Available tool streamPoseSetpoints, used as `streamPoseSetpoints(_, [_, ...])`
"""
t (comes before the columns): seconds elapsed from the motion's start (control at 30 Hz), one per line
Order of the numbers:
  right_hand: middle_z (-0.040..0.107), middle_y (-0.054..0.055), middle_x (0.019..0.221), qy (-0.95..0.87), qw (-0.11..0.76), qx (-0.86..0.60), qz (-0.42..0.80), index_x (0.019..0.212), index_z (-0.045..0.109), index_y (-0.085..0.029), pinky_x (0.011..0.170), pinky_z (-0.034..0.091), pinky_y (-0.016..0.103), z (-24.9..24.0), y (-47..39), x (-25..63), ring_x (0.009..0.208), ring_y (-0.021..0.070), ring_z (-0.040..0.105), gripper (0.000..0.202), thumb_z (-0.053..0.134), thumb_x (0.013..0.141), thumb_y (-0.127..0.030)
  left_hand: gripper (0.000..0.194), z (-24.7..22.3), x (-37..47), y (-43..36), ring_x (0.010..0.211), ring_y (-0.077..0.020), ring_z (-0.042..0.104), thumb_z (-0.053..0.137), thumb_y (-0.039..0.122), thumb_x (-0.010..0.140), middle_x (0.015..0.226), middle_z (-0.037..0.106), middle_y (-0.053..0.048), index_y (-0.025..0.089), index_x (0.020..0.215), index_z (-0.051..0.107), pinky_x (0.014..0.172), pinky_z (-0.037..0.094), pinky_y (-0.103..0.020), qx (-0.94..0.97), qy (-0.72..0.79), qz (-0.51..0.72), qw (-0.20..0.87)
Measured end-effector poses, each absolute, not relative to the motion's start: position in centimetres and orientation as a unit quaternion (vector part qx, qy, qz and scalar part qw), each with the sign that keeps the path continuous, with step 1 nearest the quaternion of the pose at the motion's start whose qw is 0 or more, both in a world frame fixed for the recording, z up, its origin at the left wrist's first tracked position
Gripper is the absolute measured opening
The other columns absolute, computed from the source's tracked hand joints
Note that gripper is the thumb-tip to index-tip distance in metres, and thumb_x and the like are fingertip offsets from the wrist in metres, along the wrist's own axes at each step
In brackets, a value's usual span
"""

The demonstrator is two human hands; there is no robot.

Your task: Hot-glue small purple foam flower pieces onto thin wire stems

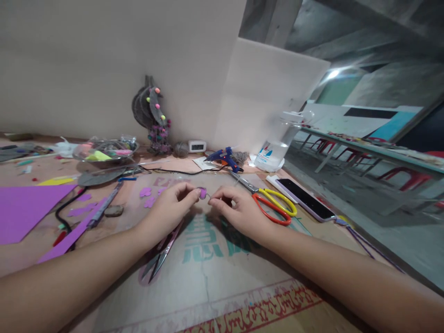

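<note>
Between thumb and fingers, my left hand [178, 201] pinches a small purple cut-out piece [203, 193] above the middle of the table. My right hand [237, 208] is closed on a thin grey strand [208, 197] that runs to the purple piece. More purple flower-shaped cut-outs [145, 191] lie just beyond my left hand. Under my left wrist rest small scissors [166, 252], their blades pointing toward me. Large scissors with red and yellow handles [274, 206] lie beside my right hand.
A blue glue gun [225, 158], a white digital clock [197, 146] and a clear plastic jug [274, 148] stand at the back. Purple sheet [27, 210] and a bowl of scraps [104, 150] are left. A phone [305, 199] lies right, near the table edge.
</note>
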State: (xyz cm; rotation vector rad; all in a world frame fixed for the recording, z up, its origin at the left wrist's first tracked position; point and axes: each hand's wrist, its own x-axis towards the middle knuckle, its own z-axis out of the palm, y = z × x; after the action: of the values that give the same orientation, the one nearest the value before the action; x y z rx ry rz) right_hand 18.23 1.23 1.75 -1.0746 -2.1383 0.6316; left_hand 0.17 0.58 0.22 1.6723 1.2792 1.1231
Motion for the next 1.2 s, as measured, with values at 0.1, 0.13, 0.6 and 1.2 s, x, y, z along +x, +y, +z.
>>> streamPoseSetpoints(0.1, [0.058,0.004,0.082,-0.851,0.305,-0.388,0.178,0.078,0.063,-0.018,0.071,0.042,0.029,2.4,1.7,18.6,0.075,0.0144,0.053,0.019,0.052,0.087,-0.031,0.024,0.4,0.2,0.5,0.069,-0.0149,0.052,0.051,0.039,0.083,0.069,0.055,0.002,0.017,0.077,0.059,0.062,0.039,-0.026,0.651,0.497,0.443,0.364])
streamPoseSetpoints(0.13, [0.058,0.004,0.084,-0.851,0.307,-0.393,0.165,0.082,0.063,-0.018,0.07,0.042,0.029,2.7,2.0,18.9,0.075,0.015,0.053,0.019,0.052,0.087,-0.033,0.024,0.4,0.3,0.5,0.069,-0.0151,0.052,0.051,0.038,0.083,0.07,0.056,0.001,0.017,0.077,0.059,0.062,0.039,-0.026,0.652,0.496,0.442,0.365])
streamPoseSetpoints(0.6, [0.055,0.0,0.061,-0.789,0.291,-0.538,0.067,0.072,0.054,-0.017,0.059,0.035,0.025,3.5,11.6,25.9,0.059,0.0129,0.049,0.017,0.043,0.084,-0.021,0.026,0.3,0.4,0.6,0.067,-0.0163,0.057,0.052,0.041,0.081,0.067,0.059,0.0,0.017,0.074,0.06,0.06,0.04,-0.025,0.645,0.505,0.426,0.383])
streamPoseSetpoints(1.2, [0.07,0.013,0.097,-0.76,0.256,-0.589,0.099,0.1,0.065,-0.011,0.071,0.045,0.027,1.3,19.1,21.7,0.088,0.0233,0.064,0.037,0.065,0.075,-0.039,0.027,0.0,0.5,0.8,0.066,-0.0165,0.057,0.052,0.043,0.082,0.067,0.06,0.0,0.017,0.076,0.06,0.06,0.041,-0.025,0.629,0.512,0.417,0.41])
